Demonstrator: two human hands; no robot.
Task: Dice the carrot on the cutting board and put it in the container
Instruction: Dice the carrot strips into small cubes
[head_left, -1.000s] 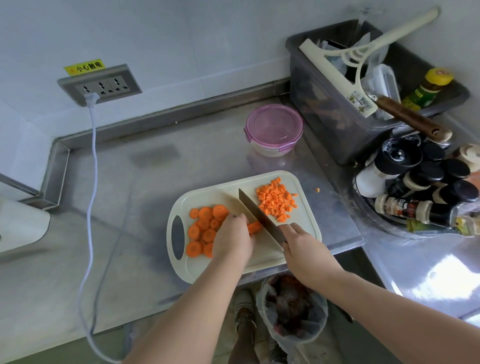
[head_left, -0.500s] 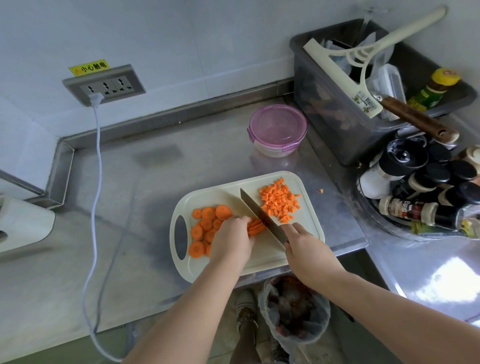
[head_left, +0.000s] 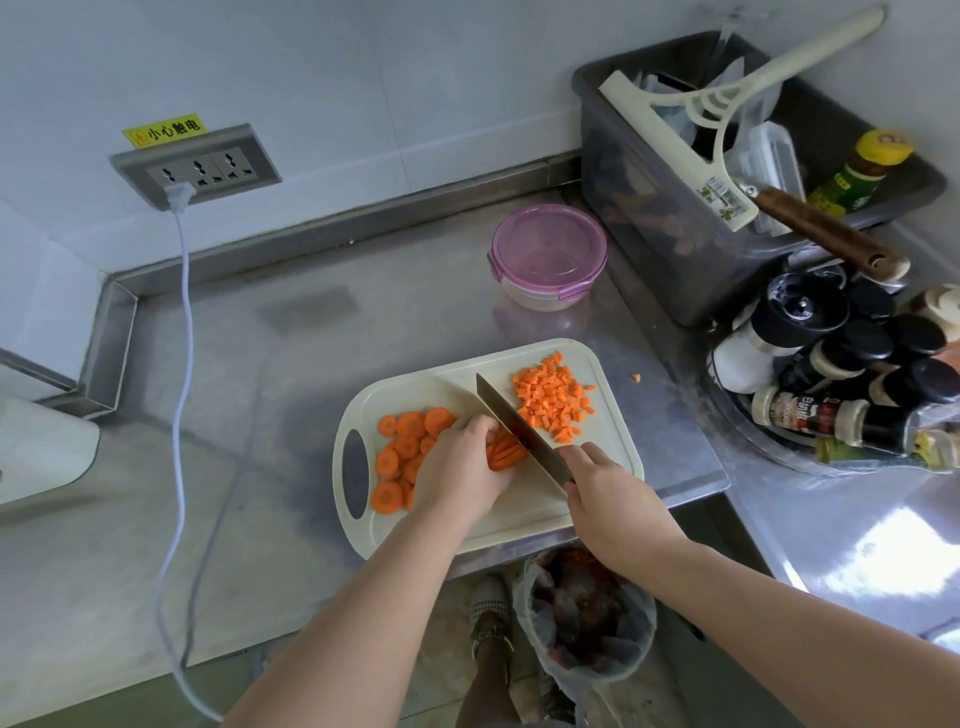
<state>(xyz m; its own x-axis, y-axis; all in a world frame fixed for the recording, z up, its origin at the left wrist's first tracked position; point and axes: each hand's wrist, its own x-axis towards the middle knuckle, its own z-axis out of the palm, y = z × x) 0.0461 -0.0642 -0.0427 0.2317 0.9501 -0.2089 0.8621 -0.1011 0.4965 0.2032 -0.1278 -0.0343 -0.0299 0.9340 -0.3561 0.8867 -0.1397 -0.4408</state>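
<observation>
Dicing is partway through in the head view: the left hand (head_left: 462, 467) curls over a few carrot strips (head_left: 506, 453), pinning them to the cutting board (head_left: 519, 519) at the bench's (head_left: 260, 364) front edge. The right hand (head_left: 613, 499) grips the knife (head_left: 514, 426), its blade set against them. Diced carrot (head_left: 553, 402) is heaped at the board's far right corner, with uncut rounds (head_left: 405, 457) at its left end. Next, I judge, come short crosswise cuts with the fingertips tucked back. The container (head_left: 548, 257), near the bench's back edge, has its lid on. A yellow sticker (head_left: 163, 130) reads 小心触电.
</observation>
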